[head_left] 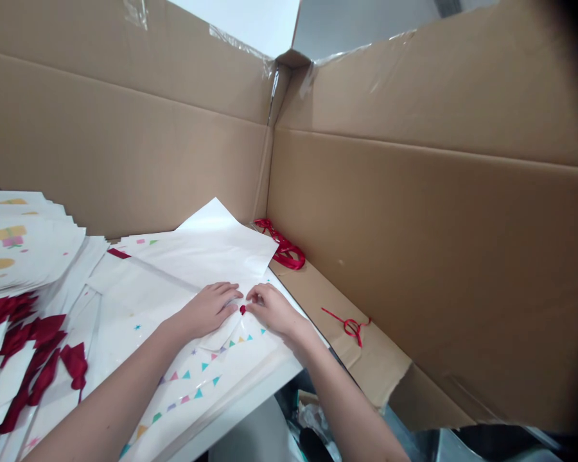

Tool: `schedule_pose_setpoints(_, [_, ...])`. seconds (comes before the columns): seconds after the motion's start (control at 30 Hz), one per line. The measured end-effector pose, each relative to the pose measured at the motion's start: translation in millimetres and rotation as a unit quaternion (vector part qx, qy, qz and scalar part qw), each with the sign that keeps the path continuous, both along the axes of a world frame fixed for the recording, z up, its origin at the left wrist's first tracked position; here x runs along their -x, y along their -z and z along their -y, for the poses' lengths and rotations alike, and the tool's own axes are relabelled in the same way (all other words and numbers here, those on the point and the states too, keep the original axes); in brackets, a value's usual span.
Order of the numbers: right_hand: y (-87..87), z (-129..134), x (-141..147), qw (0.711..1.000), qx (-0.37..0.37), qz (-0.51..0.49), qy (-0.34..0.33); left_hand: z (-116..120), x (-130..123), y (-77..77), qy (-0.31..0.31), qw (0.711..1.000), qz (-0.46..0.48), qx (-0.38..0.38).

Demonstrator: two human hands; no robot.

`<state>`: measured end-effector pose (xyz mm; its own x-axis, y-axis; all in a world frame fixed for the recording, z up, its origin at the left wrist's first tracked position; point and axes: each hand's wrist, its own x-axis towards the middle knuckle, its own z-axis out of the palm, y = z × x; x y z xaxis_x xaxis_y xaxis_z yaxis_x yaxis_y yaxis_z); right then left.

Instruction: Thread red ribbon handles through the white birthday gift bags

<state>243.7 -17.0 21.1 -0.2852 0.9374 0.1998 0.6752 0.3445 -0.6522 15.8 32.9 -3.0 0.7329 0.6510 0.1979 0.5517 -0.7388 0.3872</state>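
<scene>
My left hand lies flat on a white paper gift bag printed with coloured bunting, its fingertips close to a small red ribbon end. My right hand is beside it, and its fingertips pinch that red bit against the paper. A folded white flap of the bag sits under my left palm. A plain white paper sheet lies beyond both hands, and its far corner points up.
Several printed bags with red ribbons are stacked at the left. A red ribbon bundle and a loose red ribbon loop lie on brown cardboard. Tall cardboard walls rise behind and to the right.
</scene>
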Motion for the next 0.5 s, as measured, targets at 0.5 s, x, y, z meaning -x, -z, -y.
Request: schedule_pose_setpoints(0.5, [0.1, 39.3, 1.7, 0.937, 0.22, -0.267, 0.047, -19.6, -8.5, -1.4, -0.06, 0.991, 0.107, 0.043])
